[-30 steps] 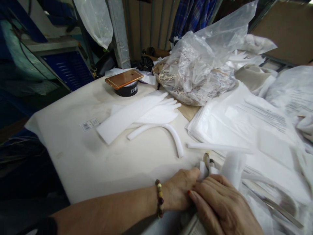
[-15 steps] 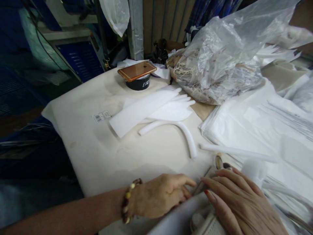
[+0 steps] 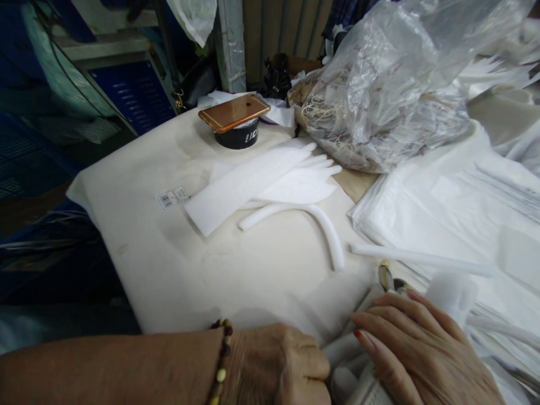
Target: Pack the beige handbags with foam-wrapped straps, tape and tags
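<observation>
My right hand [image 3: 422,354] lies across a beige item [image 3: 370,298] that looks like a bag, its fingers stretched and fairly flat on top. A brass-coloured zipper end [image 3: 384,277] shows beyond the fingertips. At the bottom edge, my left hand [image 3: 282,368] is closed with knuckles up, wearing a beaded bracelet [image 3: 221,365]. Whatever its fingers hold is hidden. Between the two hands, white soft padding [image 3: 343,347] shows at the item's opening. A straight white foam rod [image 3: 417,257] lies just past my right hand, and a curved foam rod [image 3: 323,225] farther left.
White foam sheets [image 3: 240,191] with cut strips lie mid-table. Behind them a phone [image 3: 234,112] rests on a black roll [image 3: 238,136]. A clear plastic bag [image 3: 379,95] of strings stands at the back, and stacked white plastic bags [image 3: 455,208] cover the right side.
My left hand has moved down and slightly right, turning knuckles up into a closed shape. The white sheet under it is now mostly hidden. My right hand stays on the beige item.
</observation>
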The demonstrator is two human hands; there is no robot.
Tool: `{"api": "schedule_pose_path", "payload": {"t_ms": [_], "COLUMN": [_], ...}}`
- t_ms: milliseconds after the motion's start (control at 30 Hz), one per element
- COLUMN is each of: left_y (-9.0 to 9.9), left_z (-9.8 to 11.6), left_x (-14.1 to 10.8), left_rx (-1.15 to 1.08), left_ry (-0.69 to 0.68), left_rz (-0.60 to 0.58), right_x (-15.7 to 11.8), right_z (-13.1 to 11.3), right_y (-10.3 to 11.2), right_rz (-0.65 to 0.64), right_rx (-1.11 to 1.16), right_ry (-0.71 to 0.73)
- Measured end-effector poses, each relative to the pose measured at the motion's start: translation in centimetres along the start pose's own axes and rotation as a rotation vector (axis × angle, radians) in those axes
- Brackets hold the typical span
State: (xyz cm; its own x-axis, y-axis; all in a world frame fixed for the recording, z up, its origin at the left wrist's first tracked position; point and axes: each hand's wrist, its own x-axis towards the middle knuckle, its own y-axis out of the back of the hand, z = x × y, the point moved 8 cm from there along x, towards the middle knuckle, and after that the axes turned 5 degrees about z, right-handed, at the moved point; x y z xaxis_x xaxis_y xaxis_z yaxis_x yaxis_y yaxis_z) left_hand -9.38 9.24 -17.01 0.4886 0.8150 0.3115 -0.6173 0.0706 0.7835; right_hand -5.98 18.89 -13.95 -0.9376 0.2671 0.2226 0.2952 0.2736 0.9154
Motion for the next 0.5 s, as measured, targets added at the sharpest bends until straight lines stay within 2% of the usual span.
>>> {"api": "schedule_pose_path", "payload": {"t_ms": [67, 167, 233, 300, 400, 500], "left_y": [-0.7, -1.5, -1.5, -1.3, -0.7, -0.5], "left_z": [-0.1, -1.1, -1.4, -1.1, -0.5, 0.5], "left_x": [0.4, 0.5, -0.2, -1.3, -2.6, -2.4], "left_rx": [0.014, 0.096, 0.102, 0.039, -0.035, -0.126], "left_ry": [0.060, 0.362, 0.582, 0.687, 0.681, 0.441], "left_rz": [0.022, 0.092, 0.197, 0.313, 0.391, 0.283], "right_x": [0.2, 0.7, 1.0, 1.0, 0.9, 0.5], "right_z": [-0.1, -0.4, -0.6, -0.6, -0.5, -0.3], "right_y": [0.2, 0.5, 0.7, 0.7, 0.9, 0.8], "right_rz": [0.000, -0.022, -0.039, -0.052, -0.042, -0.058], "right_rx": [0.019, 0.032, 0.034, 0.038, 0.053, 0.066], "right_ry": [-0.013, -0.015, -0.022, -0.044, -0.074, -0.100]}}
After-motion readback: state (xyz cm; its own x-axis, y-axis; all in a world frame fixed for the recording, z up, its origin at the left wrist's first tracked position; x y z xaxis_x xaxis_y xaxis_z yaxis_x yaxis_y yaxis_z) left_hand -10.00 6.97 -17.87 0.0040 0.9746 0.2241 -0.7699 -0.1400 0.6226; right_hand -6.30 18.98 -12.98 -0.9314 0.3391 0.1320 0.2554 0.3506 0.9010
